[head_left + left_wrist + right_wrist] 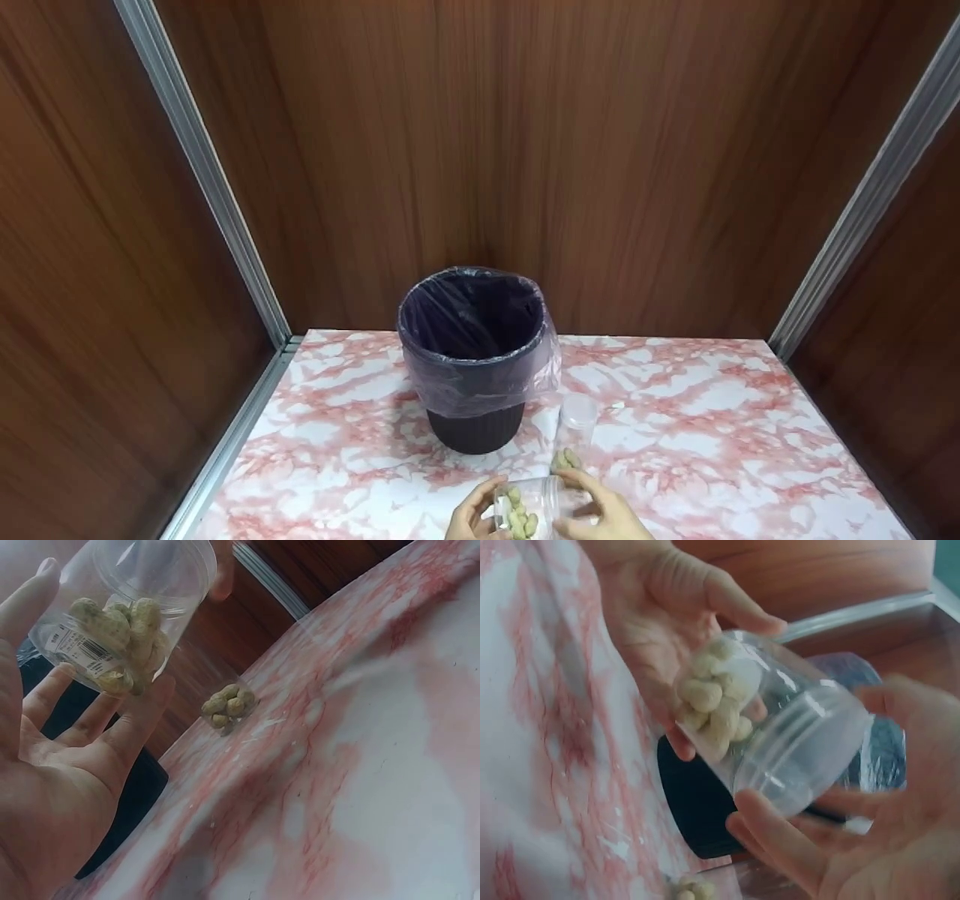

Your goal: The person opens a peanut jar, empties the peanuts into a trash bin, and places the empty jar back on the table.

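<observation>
2 hands: the left hand [476, 511] curls its fingers round the base end; the right hand [606, 516] grips the lid end.
Held jar [769, 727]: tilted sideways, raised above the bench [697, 442], nearer the person than the bin [474, 436].
Spill risk: if the lid [802, 754] is loose, which I cannot tell, peanuts [712, 701] could tumble out.
Slip risk: smooth, curved plastic could slide if either grip slackens.
Knock risk: the other jar [577, 429] stands near the right hand; a stray knuckle could tip it.
Jars: clear cylinders, frosted-looking lids.
Peanuts: knobbly, pale, matte shells.
Bin: dark, round, draped in a thin, crinkled liner [480, 390].
Bench: red-and-white marbled.
</observation>
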Demonstrator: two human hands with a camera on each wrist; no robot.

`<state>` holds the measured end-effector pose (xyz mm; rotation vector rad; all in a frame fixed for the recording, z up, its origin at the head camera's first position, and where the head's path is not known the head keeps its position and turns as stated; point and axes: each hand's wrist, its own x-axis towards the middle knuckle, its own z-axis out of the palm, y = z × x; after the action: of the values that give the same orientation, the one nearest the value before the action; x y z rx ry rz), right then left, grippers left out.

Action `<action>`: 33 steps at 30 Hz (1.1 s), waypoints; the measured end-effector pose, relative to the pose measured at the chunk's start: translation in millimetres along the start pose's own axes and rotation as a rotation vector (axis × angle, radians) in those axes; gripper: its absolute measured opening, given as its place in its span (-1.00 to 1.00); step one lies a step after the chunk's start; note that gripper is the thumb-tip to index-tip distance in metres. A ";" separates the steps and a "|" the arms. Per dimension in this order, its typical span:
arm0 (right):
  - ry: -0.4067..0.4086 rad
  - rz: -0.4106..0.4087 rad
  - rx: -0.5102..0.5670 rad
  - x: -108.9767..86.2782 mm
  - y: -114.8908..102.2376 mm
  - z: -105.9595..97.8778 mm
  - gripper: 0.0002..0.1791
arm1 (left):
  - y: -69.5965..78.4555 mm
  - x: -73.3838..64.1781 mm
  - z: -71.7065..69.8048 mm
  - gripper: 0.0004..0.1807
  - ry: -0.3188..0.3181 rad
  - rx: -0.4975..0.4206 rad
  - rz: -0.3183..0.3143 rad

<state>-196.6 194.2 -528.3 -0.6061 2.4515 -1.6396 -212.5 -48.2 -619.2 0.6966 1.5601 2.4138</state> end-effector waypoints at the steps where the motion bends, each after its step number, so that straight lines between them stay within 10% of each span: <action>1: -0.025 -0.054 0.051 -0.8 2.6 -0.7 -0.31 | -0.6 -0.8 -0.2 -0.20 0.001 0.001 0.001; 13: -0.140 -0.433 0.113 0.8 20.8 -4.0 -0.19 | 3.7 -2.9 -5.7 -0.12 -0.059 -0.052 0.015; 33: -0.027 -0.571 -0.019 2.2 20.2 -5.4 -0.14 | 26.6 -1.6 -2.2 -0.24 0.000 -0.097 -0.097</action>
<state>-205.5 204.6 -544.3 -1.4235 2.4109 -1.7562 -209.6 -62.1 -596.5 0.5884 1.4310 2.3998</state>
